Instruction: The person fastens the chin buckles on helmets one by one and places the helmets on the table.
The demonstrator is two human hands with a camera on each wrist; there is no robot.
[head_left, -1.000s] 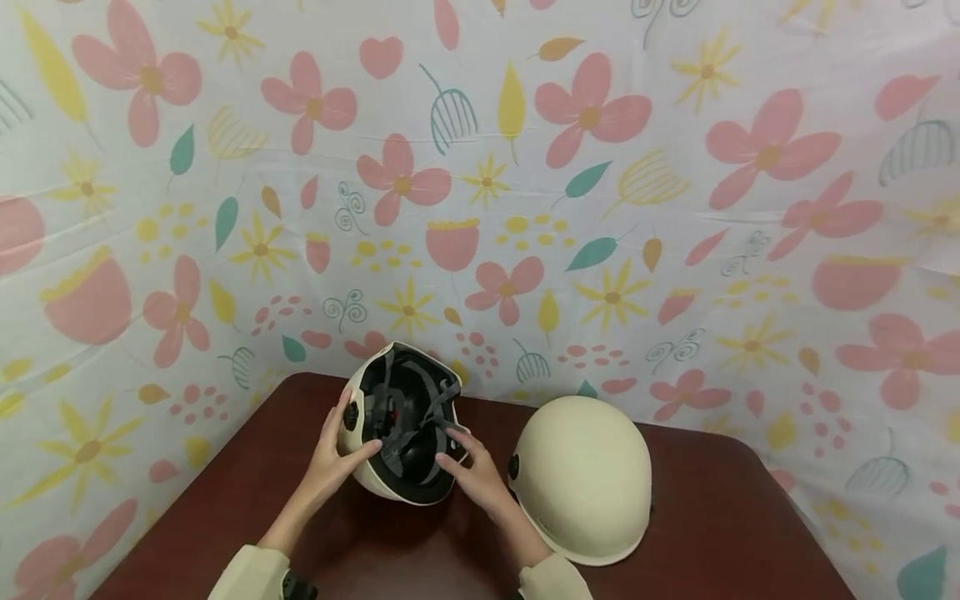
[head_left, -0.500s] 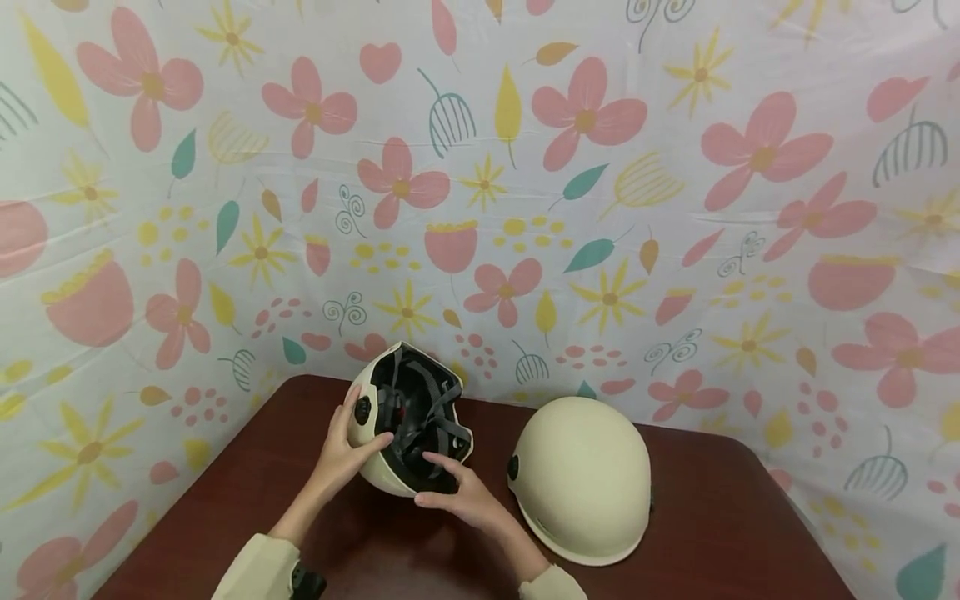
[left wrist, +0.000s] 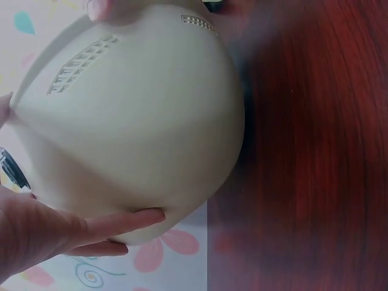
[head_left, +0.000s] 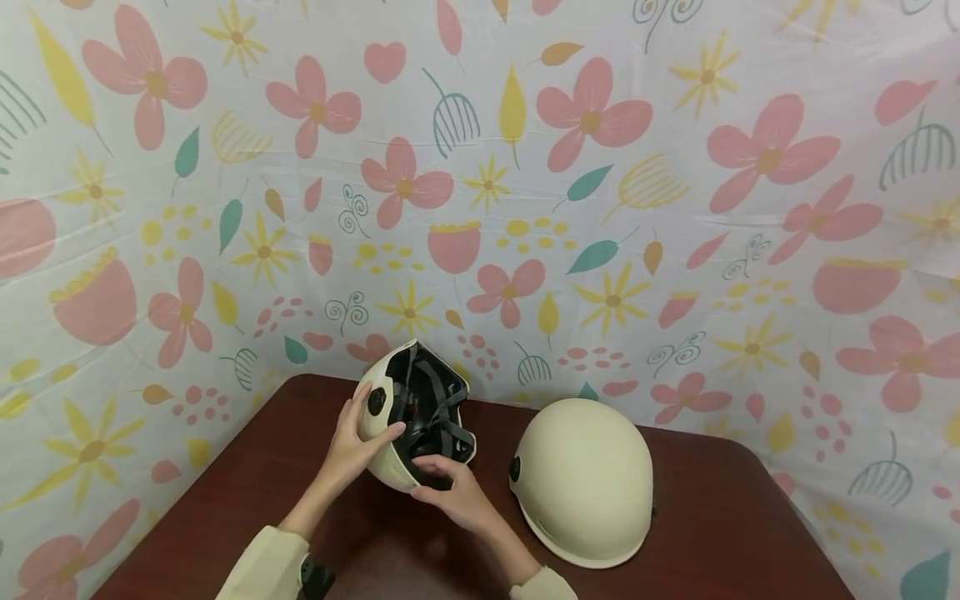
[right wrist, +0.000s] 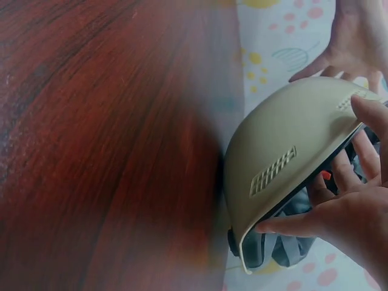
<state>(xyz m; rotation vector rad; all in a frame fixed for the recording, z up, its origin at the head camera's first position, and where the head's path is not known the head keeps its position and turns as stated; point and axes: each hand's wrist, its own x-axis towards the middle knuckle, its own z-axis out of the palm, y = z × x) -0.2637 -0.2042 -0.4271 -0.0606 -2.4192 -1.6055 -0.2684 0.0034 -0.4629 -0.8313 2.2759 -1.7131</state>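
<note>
A cream helmet [head_left: 382, 467] is tilted on its side, its black padded inside facing right and its dark straps [head_left: 450, 429] loose across the opening. My left hand [head_left: 352, 437] grips its left side, fingers [left wrist: 124, 224] along the smooth shell and thumb near the rim, beside a round black dial [head_left: 377, 401]. At the near edge, my right hand [head_left: 457, 496] holds the rim, with fingers [right wrist: 345, 173] reaching inside. Slotted vents [left wrist: 82, 65] show on the shell in the left wrist view.
A second cream helmet [head_left: 585, 475] rests dome up on the dark red-brown table [head_left: 712, 517], right of my right hand. Behind the table hangs a white sheet [head_left: 480, 333] printed with flowers and leaves.
The held helmet has turned and shifted slightly right, showing more of its left shell. My right hand has moved from the right side, by the strap, to the near rim.
</note>
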